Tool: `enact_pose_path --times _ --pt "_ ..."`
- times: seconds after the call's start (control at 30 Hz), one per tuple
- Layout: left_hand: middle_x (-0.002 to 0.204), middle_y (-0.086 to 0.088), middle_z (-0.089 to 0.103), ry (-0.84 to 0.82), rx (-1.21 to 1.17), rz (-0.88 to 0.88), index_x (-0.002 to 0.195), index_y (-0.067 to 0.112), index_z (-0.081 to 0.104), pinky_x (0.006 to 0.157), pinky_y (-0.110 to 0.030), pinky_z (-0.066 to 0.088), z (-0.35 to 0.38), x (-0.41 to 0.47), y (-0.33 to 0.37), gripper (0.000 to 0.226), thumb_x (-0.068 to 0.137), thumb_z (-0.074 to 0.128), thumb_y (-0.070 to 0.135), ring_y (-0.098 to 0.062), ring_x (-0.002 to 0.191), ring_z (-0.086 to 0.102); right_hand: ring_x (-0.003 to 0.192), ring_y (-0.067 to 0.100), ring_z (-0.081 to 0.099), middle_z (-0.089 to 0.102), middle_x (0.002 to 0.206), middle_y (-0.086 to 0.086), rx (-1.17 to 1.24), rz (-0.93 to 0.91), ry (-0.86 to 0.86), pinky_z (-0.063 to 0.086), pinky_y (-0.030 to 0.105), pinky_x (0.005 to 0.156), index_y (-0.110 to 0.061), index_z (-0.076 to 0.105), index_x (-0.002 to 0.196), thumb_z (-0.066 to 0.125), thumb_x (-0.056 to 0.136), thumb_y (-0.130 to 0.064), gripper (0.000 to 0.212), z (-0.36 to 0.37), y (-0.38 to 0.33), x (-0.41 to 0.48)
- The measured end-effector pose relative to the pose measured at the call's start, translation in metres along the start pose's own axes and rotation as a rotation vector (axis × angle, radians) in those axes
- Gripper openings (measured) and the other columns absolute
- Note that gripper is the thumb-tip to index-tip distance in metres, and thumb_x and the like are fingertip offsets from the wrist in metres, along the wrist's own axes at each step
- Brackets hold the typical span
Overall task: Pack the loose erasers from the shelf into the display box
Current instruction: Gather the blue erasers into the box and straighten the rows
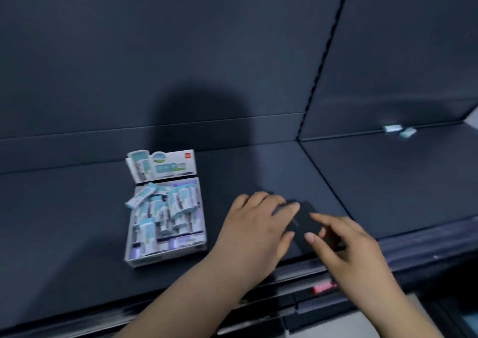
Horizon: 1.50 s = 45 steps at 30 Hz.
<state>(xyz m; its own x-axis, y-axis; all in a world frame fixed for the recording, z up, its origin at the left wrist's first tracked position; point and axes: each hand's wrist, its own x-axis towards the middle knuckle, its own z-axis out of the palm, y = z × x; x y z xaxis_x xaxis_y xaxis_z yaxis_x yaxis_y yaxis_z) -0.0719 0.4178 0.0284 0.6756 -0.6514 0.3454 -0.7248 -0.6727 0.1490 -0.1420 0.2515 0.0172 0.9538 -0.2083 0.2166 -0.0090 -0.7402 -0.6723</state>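
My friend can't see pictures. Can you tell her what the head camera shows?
Two bare hands, left hand and right hand, hover empty over a dark shelf. Left of them sits an open display box full of jumbled erasers. Two loose erasers lie far back on the right.

Open dark shelf [77,221] is seen left of and behind the display box [165,253]. To the right, both hands [254,230] [351,247] crowd the front edge. Two erasers [399,130] lie well apart, far right.

left hand [254,230] flat, palm down | right hand [348,244] fingers spread
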Motion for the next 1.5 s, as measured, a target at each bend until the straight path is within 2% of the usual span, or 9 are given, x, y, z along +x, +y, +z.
enact_pose_path --times 0.27,0.43,0.6,0.93,1.07,1.17,1.27,1.37,1.5 --pt "0.103 0.010 0.066 -0.023 0.043 -0.004 0.116 0.028 0.061 0.078 -0.033 0.050 0.059 0.079 0.103 0.051 0.070 0.070 0.046 -0.015 0.095 0.062 0.085 0.004 0.056 0.053 0.092 -0.020 -0.123 0.074 0.001 0.050 0.028 0.078 -0.035 0.058 0.116 0.065 0.077 -0.043 0.040 -0.104 0.116 -0.002" --pt "0.105 0.011 0.066 -0.061 0.037 -0.094 0.119 0.028 0.060 0.080 -0.032 0.050 0.101 0.132 0.172 0.051 0.072 0.069 0.046 -0.014 0.097 0.063 0.118 0.001 0.045 0.050 0.123 -0.017 -0.158 0.079 -0.050 0.032 0.017 0.100 -0.033 0.056 0.122 0.055 0.071 -0.056 0.056 -0.185 0.201 -0.003" --pt "0.107 0.010 0.067 -0.089 0.022 -0.205 0.118 0.027 0.061 0.083 -0.035 0.050 0.129 0.161 0.210 0.052 0.070 0.073 0.042 -0.014 0.099 0.064 0.128 -0.002 0.036 0.042 0.133 -0.020 -0.129 0.109 -0.110 0.024 0.015 0.105 -0.037 0.050 0.126 0.060 0.075 -0.051 0.054 -0.233 0.260 0.017" --pt "0.109 0.008 0.067 -0.068 0.029 -0.153 0.117 0.023 0.063 0.084 -0.034 0.050 0.146 0.255 0.199 0.051 0.069 0.076 0.035 -0.016 0.099 0.064 0.124 -0.007 0.032 0.035 0.130 -0.025 -0.163 -0.005 -0.127 0.021 0.009 0.101 -0.037 0.046 0.129 0.062 0.081 -0.045 0.051 -0.249 0.292 0.116" --pt "0.133 0.006 0.050 -0.128 -0.188 -0.168 0.135 0.021 0.046 0.103 -0.028 0.034 0.166 0.318 0.188 0.047 0.089 0.055 0.027 -0.016 0.123 0.045 0.127 0.004 0.038 0.044 0.134 -0.010 -0.180 0.026 -0.094 0.020 0.009 0.102 -0.026 0.050 0.129 0.064 0.082 -0.035 0.049 -0.267 0.319 0.162" --pt "0.137 0.000 0.047 -0.152 -0.294 -0.230 0.135 0.015 0.045 0.105 -0.020 0.026 0.200 0.368 0.181 0.044 0.092 0.051 0.017 -0.018 0.125 0.041 0.131 0.009 0.034 0.040 0.140 -0.003 -0.165 0.079 -0.145 0.015 0.006 0.098 -0.019 0.045 0.134 0.059 0.088 -0.028 0.048 -0.270 0.341 0.210" --pt "0.138 -0.004 0.046 -0.133 -0.298 -0.315 0.134 0.011 0.046 0.105 -0.017 0.023 0.237 0.413 0.174 0.044 0.090 0.047 0.006 -0.022 0.125 0.041 0.137 0.018 0.028 0.033 0.147 0.008 -0.233 0.099 -0.213 0.017 0.017 0.108 -0.010 0.036 0.139 0.054 0.091 -0.024 0.054 -0.262 0.368 0.267" --pt "0.137 -0.005 0.044 -0.115 -0.266 -0.381 0.134 0.012 0.047 0.106 -0.023 0.028 0.263 0.445 0.170 0.049 0.086 0.045 -0.002 -0.026 0.122 0.041 0.134 0.026 0.031 0.035 0.145 0.013 -0.323 0.060 -0.295 0.022 0.028 0.111 -0.007 0.034 0.139 0.055 0.090 -0.031 0.059 -0.243 0.388 0.310" --pt "0.124 -0.008 0.048 -0.085 -0.135 -0.469 0.129 0.015 0.051 0.097 -0.036 0.038 0.275 0.466 0.178 0.042 0.089 0.047 0.006 -0.029 0.107 0.043 0.126 0.028 0.033 0.039 0.140 0.010 -0.385 -0.072 -0.348 0.029 0.032 0.106 -0.010 0.040 0.135 0.053 0.090 -0.032 0.052 -0.223 0.402 0.349"
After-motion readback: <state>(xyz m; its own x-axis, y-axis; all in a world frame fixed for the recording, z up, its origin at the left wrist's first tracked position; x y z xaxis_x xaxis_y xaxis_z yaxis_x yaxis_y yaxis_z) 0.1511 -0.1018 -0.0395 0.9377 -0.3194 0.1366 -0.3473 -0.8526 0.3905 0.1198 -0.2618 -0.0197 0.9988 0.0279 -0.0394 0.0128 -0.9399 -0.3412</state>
